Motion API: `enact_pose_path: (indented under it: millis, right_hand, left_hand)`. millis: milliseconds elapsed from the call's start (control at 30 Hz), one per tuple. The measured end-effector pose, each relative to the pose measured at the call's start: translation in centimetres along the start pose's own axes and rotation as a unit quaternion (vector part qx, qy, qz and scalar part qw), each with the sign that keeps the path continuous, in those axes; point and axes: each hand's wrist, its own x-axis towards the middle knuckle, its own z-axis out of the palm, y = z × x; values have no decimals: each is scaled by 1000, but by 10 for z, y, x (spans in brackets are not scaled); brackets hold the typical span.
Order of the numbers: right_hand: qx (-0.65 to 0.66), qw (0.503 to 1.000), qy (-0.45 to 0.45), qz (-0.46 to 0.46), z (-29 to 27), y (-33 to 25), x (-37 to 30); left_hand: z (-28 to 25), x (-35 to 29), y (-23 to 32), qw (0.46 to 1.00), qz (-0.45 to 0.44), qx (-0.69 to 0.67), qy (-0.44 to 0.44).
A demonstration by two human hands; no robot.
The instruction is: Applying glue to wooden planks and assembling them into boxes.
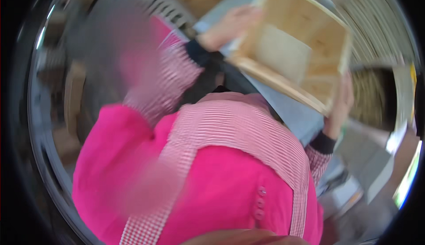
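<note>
Both my hands hold a shallow, open wooden box (274, 82), tilted, with its inside facing me. It has pale wood walls and a lighter rectangular patch on its inner face. My left hand (232, 27) grips the upper left side, its fingers partly blurred at the wall. On the lower right side my right hand (340, 99) is closed round the wall, its fingers partly hidden by the box. Dark cuffs and checked sleeves cover my wrists and arms.
A pale blue-grey surface (303, 123) lies beneath the box. Stacked thin boards (376, 19) curve along the upper right. Below them a container with a dark opening (374, 92) stands near a grey panel (363, 156). Brown wooden pieces (74, 90) are at the left. Blurry smudges veil parts of the left.
</note>
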Motion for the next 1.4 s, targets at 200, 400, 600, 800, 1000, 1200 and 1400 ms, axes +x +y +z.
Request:
enact_pose_path:
  millis: [200, 400, 600, 800, 1000, 1200, 1400]
  right_hand:
    - [119, 990, -41, 57, 48, -21, 7]
    - [69, 979, -173, -80, 94, -99, 2]
    - [85, 890, -416, -168, 185, -134, -2]
    - [80, 854, -450, -247, 340, -76, 2]
    - [-24, 913, -397, -88, 355, 5, -6]
    - [-87, 941, -238, 226, 255, 125, -66]
    - [-185, 899, -167, 359, 162, 176, -167]
  left_hand:
    - [-25, 1, 32, 913, -408, -1, 15]
    - [-73, -98, 75, 904, -382, -94, 170]
    - [-93, -189, 148, 753, -427, -328, 378]
    - [-167, -295, 45, 682, -429, -322, 497]
    - [-254, -293, -19, 525, -384, -399, 646]
    - [-347, -299, -155, 454, -334, -515, 646]
    - [-351, -240, -186, 753, -553, 241, 263]
